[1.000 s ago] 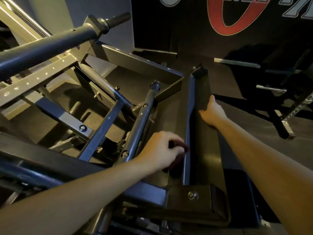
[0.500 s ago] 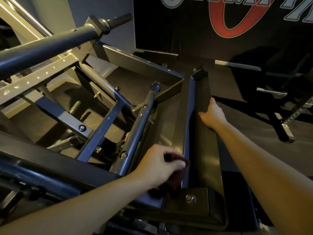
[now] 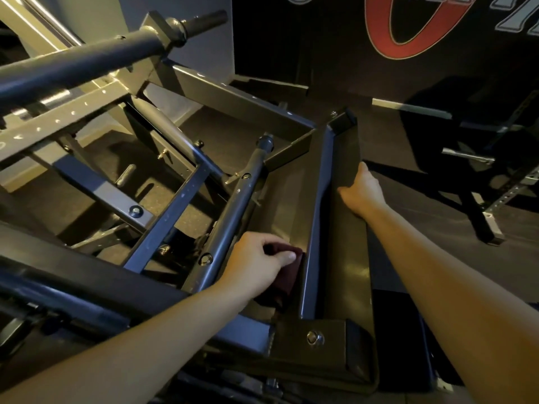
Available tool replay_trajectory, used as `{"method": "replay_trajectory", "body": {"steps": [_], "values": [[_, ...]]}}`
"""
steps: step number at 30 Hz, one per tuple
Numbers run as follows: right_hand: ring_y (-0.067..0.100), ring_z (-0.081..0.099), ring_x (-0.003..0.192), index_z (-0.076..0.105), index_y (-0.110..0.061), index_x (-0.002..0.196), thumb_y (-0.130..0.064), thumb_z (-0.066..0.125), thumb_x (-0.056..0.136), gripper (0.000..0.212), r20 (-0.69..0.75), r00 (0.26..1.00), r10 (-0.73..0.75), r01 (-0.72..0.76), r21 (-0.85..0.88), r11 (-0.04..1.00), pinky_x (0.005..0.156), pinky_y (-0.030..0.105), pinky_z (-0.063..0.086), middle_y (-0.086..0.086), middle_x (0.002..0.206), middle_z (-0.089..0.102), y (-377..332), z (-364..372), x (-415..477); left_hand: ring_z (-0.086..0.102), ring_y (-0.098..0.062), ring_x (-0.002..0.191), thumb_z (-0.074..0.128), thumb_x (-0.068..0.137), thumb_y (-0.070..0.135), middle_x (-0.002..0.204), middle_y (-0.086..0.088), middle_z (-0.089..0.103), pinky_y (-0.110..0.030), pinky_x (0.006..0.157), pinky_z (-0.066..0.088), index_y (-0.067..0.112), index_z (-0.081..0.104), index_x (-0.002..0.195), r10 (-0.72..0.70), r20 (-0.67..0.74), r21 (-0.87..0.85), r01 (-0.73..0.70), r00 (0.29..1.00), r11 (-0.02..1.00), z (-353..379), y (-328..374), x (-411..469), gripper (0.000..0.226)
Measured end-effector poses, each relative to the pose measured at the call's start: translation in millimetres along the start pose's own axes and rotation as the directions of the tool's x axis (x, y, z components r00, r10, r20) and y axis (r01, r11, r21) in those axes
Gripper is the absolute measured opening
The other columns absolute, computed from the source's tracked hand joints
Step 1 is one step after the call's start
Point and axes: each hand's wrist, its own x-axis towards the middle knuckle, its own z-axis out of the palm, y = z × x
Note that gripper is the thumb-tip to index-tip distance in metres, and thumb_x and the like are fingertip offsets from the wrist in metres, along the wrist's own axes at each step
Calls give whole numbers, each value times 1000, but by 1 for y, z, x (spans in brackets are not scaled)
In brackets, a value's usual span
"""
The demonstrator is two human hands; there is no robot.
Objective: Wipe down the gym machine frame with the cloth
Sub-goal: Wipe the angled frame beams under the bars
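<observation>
- Left hand [image 3: 256, 263]: fingers curled round maroon cloth [image 3: 288, 277], pressing it on inner face of frame rail [image 3: 319, 199], toward rail's near end.
- Change: half second ago cloth sat lower, close to bolted corner bracket [image 3: 313, 336]. Now slightly farther up rail.
- Judgement: back-and-forth scrubbing stroke in progress. Far length of rail probably still unwiped.
- Right hand [image 3: 361, 191]: position unchanged, fingers hooked over rail edge farther along, tips hidden. Probably bracing.

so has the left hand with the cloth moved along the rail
Yes. The left hand and maroon cloth slid down toward the corner bolt, then back up the rail, away from it.
</observation>
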Motion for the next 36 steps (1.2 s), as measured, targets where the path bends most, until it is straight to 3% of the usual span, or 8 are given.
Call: {"method": "replay_trajectory", "body": {"steps": [6, 9, 16, 21, 26, 30, 33, 36], "values": [[36, 56, 126, 8, -9, 162, -19, 62, 101, 82, 32, 1000, 1, -1, -21, 1000, 94, 38, 49, 23, 143, 51, -3, -1, -5, 63, -18, 104, 73, 95, 26, 100, 10, 66, -42, 95, 56, 35, 71, 93, -184, -196, -205, 143, 963, 968, 23, 13, 45, 9], [36, 54, 129, 4, -10, 162, -17, 61, 101, 84, 66, 998, 25, -26, 11, 1000, 98, 40, 48, 22, 147, 48, -6, -6, -10, 62, -16, 102, 73, 94, 27, 104, 7, 66, -38, 90, 56, 27, 74, 109, -120, -216, -62, 109, 969, 992, 23, 11, 30, 15], [36, 49, 134, -9, -9, 162, -10, 59, 100, 92, 165, 986, 10, -23, 81, 996, 102, 40, 45, 23, 156, 35, -4, -15, -36, 62, -13, 93, 77, 91, 27, 98, 4, 68, -31, 78, 51, 26, 74, 99, -163, -194, 120, 188, 968, 975, 11, 11, -31, 9], [38, 39, 142, -10, -11, 162, -8, 56, 100, 91, 270, 961, -59, 31, 106, 994, 108, 41, 41, 21, 168, 4, 6, -20, -81, 65, -17, 95, 78, 89, 27, 98, 1, 72, -35, 83, 53, 26, 75, 93, -185, -193, 182, 221, 964, 958, 12, 29, -72, 5], [39, 17, 150, 8, -13, 162, -21, 62, 97, 84, 261, 934, -243, 248, 13, 969, 119, 54, 30, 16, 168, -1, 12, -37, -124, 64, -12, 94, 79, 88, 31, 97, 9, 69, -32, 82, 54, 27, 76, 96, -69, -458, 192, 174, 887, 966, 30, 28, -115, 9], [25, 30, 147, 34, -18, 154, -18, 65, 97, 65, 172, 835, -523, 472, 267, 841, 118, 52, 35, 5, 163, 22, 1, -58, -171, 66, -13, 96, 80, 88, 32, 98, 10, 72, -34, 85, 54, 30, 79, 97, -41, -615, 62, 100, 788, 993, 37, 22, -160, 10], [6, 44, 127, 48, -21, 142, -13, 65, 95, 51, 33, 719, -694, 642, 351, 682, 111, 46, 45, -4, 147, 42, -10, -65, -216, 67, -11, 97, 80, 88, 26, 97, 10, 73, -35, 89, 54, 31, 79, 96, -3, -665, 64, 61, 747, 996, 31, 24, -195, 10], [7, 56, 119, 56, -22, 132, -10, 65, 92, 42, -24, 618, -786, 722, 412, 556, 101, 41, 54, -10, 133, 51, -20, -65, -260, 70, -12, 93, 78, 88, 19, 93, 6, 74, -33, 79, 56, 27, 77, 95, -24, -683, 9, 42, 730, 999, 16, 26, -230, 11]]}}
